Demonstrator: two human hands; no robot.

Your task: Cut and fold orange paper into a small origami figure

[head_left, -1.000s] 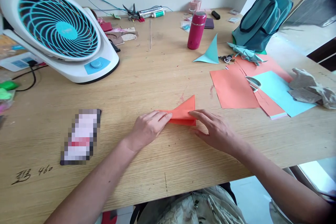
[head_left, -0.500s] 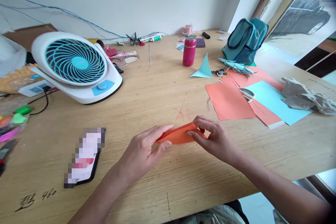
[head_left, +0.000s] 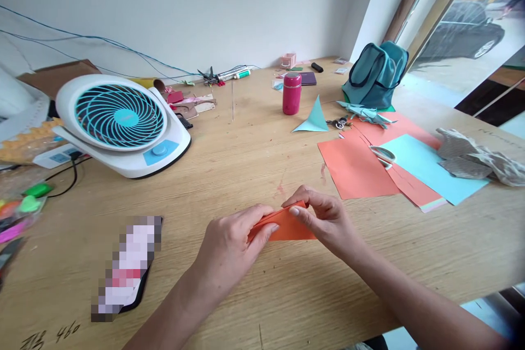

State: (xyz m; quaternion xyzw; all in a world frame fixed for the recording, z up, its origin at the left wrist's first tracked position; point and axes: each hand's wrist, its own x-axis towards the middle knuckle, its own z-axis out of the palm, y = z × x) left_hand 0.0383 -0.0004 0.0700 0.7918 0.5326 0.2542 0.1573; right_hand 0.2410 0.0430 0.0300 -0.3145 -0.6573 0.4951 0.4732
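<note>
Between my two hands, low over the front of the table, is a piece of folded orange paper (head_left: 289, 228). My left hand (head_left: 238, 238) pinches its left end, thumb on the near face and fingers behind. On the upper right edge, my right hand (head_left: 324, 216) presses the paper between thumb and fingers. The layers lie nearly together along the top, and the lower edge is straight. My fingers hide both ends of the piece.
A phone (head_left: 129, 262) lies left of my hands, with a white fan (head_left: 127, 120) behind it. Orange sheets (head_left: 356, 167), a blue sheet (head_left: 435, 167) and scissors (head_left: 383, 154) are to the right. Farther back stand a folded blue paper (head_left: 315, 118), a pink flask (head_left: 291, 94) and a teal bag (head_left: 377, 74).
Both hands have closed in on the orange paper, and its gaping layers are now pressed nearer together. My right thumb and fingers have shifted left along its upper edge. The view has tilted upward slightly.
</note>
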